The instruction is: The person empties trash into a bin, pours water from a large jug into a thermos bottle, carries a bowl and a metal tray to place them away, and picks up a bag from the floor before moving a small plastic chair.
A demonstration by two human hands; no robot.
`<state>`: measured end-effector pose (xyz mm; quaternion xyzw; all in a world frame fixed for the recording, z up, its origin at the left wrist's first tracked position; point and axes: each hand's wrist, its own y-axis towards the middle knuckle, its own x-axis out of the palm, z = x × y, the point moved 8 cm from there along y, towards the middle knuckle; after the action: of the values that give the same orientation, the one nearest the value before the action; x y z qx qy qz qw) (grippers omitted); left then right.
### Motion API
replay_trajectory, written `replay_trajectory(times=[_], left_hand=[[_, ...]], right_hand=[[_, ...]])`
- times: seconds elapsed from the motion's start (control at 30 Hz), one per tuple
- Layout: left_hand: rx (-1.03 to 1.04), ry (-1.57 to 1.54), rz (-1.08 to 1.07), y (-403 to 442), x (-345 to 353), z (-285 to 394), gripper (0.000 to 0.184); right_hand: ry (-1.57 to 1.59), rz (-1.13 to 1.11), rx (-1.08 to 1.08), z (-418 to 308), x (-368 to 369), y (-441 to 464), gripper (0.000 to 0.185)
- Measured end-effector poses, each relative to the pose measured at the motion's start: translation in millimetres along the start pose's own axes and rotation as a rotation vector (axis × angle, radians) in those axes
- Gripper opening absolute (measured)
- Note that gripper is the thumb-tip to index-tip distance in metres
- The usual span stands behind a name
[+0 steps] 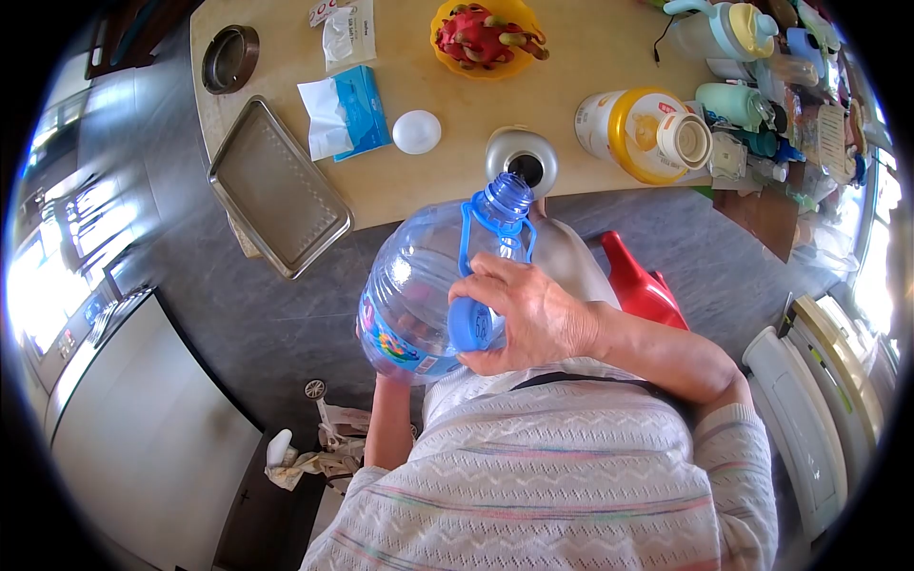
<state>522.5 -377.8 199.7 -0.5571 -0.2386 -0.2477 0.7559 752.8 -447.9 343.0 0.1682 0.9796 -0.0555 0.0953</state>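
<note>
A large clear water bottle (419, 257) with a blue carry handle tilts in front of my body, its open neck (509, 195) at the table edge. Under its base, my left hand (388, 369) supports it, the fingers mostly hidden behind the plastic. My right hand (533, 309) pinches a blue bottle cap (470, 324) beside the bottle's side. Right by the neck stands a silver flask or kettle (522, 152) with a dark open mouth. Whether the neck touches its rim I cannot tell, and no stream of water shows.
On the table (457, 114) are a metal tray (281, 190) overhanging the edge, a tissue box (360, 109), a white round object (417, 131), a dark ashtray (229, 59), dragon fruit (486, 36) in a yellow bowl, and a large tin (619, 133). Bottles crowd the right. A red object (638, 281) stands below.
</note>
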Motion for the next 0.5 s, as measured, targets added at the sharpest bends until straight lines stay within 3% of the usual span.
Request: replay_trajectory(times=[0.33, 0.5], left_hand=[[-0.016, -0.07, -0.052, -4.0, 14.3, -0.2, 0.072], [-0.022, -0.043, 0.091, -2.8, 0.5, -1.0, 0.075]], right_hand=[[0.003, 0.007, -0.006, -0.5, -0.9, 0.5, 0.047], [0.0, 0.002, -0.005, 0.0, -0.3, 0.3, 0.047]])
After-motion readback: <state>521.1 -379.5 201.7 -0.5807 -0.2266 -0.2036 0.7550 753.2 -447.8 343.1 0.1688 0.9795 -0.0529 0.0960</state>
